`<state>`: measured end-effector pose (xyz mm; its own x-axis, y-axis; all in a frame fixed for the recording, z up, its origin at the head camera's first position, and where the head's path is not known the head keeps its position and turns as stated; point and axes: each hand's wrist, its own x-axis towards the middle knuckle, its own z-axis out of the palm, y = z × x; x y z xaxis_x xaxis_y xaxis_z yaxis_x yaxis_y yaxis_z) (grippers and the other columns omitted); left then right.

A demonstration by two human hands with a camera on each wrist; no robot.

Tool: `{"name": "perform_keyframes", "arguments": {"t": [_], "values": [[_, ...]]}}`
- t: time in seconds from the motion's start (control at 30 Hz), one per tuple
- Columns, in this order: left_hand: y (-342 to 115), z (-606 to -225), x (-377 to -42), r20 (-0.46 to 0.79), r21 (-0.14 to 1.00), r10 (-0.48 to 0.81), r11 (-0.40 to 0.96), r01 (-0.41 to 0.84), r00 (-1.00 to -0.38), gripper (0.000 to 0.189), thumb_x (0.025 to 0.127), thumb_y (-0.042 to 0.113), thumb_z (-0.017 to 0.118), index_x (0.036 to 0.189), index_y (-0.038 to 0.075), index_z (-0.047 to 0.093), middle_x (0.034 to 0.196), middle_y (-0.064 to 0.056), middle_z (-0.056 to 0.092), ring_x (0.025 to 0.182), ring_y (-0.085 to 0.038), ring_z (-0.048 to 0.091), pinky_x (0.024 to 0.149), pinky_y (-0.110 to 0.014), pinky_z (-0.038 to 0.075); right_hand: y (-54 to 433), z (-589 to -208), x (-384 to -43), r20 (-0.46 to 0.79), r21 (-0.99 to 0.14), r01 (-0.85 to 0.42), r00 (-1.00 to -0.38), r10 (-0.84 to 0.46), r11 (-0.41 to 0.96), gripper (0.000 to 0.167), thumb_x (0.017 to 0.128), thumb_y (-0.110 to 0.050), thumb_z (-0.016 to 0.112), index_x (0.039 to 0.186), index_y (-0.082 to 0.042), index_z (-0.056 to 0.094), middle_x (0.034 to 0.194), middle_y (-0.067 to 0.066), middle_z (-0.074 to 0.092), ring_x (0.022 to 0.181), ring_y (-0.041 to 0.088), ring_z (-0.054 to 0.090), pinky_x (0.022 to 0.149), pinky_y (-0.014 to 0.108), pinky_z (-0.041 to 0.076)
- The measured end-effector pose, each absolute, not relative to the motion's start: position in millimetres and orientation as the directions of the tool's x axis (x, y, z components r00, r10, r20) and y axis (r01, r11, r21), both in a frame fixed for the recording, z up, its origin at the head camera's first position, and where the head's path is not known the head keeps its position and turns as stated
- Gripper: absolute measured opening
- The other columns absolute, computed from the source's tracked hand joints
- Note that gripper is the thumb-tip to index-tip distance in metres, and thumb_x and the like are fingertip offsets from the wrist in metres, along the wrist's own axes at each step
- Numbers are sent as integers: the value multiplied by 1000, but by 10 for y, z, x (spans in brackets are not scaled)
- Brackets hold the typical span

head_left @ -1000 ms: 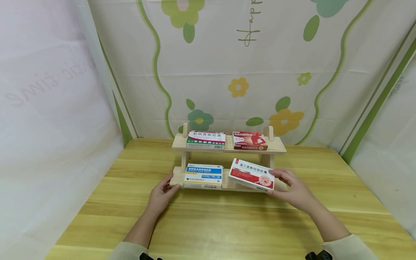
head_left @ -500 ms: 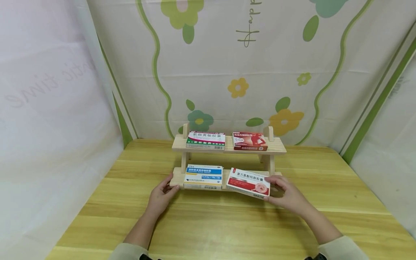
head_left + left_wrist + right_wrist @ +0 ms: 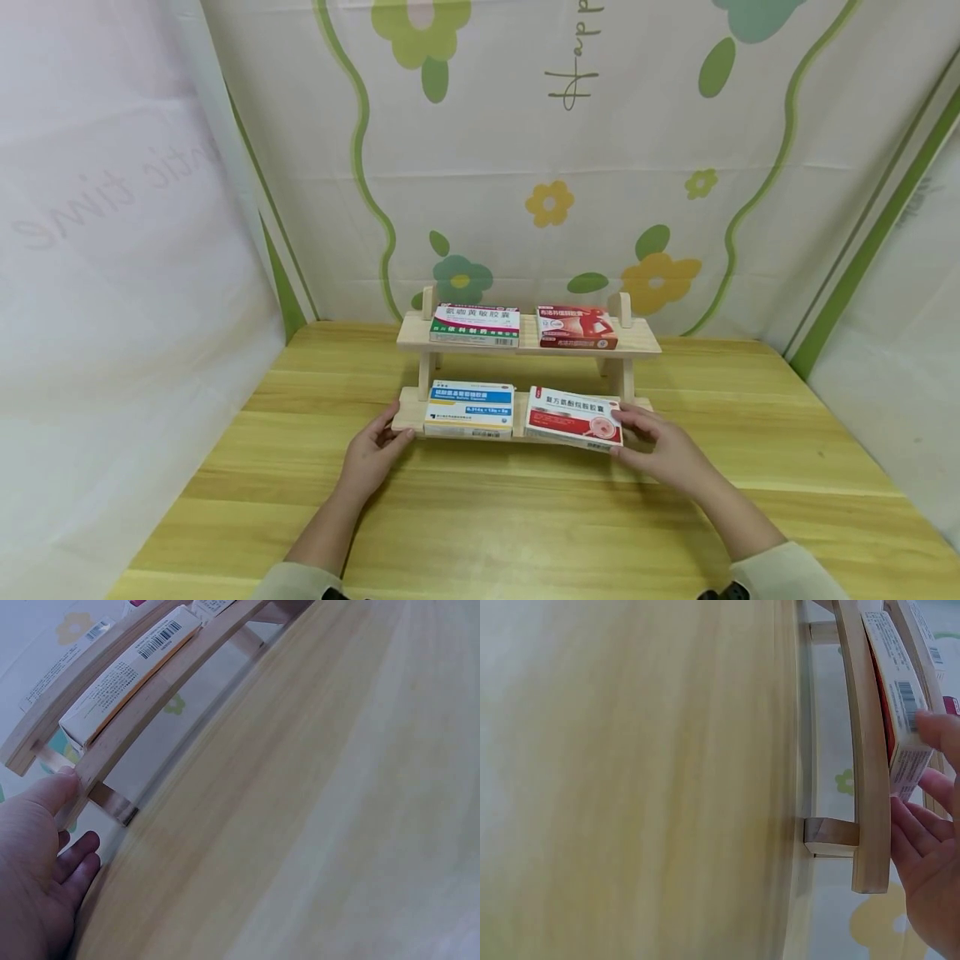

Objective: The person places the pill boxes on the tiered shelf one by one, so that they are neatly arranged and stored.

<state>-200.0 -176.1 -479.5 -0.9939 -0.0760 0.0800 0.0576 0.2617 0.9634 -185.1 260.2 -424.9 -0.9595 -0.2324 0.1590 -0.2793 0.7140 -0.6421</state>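
A two-tier wooden shelf (image 3: pixel 525 348) stands on the table. My left hand (image 3: pixel 372 454) pinches the left end of its lower board, thumb at the front edge in the left wrist view. At the lower tier's right, my right hand (image 3: pixel 663 450) grips the right end of a white-and-red medicine box (image 3: pixel 573 418) between thumb and fingers. That box sits slightly skewed on the board, its near right corner over the front edge. A blue-and-white medicine box (image 3: pixel 469 408) lies beside it on the left. In the right wrist view the fingers (image 3: pixel 926 825) are behind the board.
On the upper tier lie a white, pink and green medicine box (image 3: pixel 476 323) and a red medicine box (image 3: pixel 576 327). Upright pegs flank them at the back. Behind the wooden table (image 3: pixel 480 517) hangs a flower-printed cloth (image 3: pixel 480 167).
My right hand has brought the white-and-red box down and a little left onto the lower board, and its tilt has lessened. The left hand has stayed on the shelf end.
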Motion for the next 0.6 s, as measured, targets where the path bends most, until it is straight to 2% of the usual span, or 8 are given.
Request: {"name": "perform_keyframes", "arguments": {"t": [0.27, 0.37, 0.6], "values": [[-1759, -4797, -1999, 78, 964, -72, 261, 57, -994, 61, 92, 14, 70, 146, 5, 44, 149, -16, 47, 119, -29, 58, 83, -9, 49, 2581, -4270, -1862, 218, -628, -292, -956, -197, 721, 44, 90, -26, 73, 128, -6, 64, 135, 17, 60, 122, 37, 57, 97, 46, 52], [-1761, -4803, -2000, 81, 963, -73, 261, 59, -994, 61, 92, 15, 70, 146, 5, 44, 149, -16, 47, 119, -29, 59, 82, -9, 49, 2576, -4291, -1872, 243, -620, -303, -951, -189, 724, 42, 90, -23, 73, 127, -5, 65, 132, 17, 63, 120, 35, 59, 96, 42, 53], [-1758, -4815, -1994, 100, 960, -84, 270, 74, -991, 62, 91, 16, 71, 145, 3, 45, 145, -20, 50, 110, -22, 62, 82, -11, 51, 2576, -4316, -1883, 256, -622, -308, -949, -185, 720, 41, 89, -20, 74, 126, -5, 65, 130, 15, 64, 120, 33, 58, 94, 26, 53]]}}
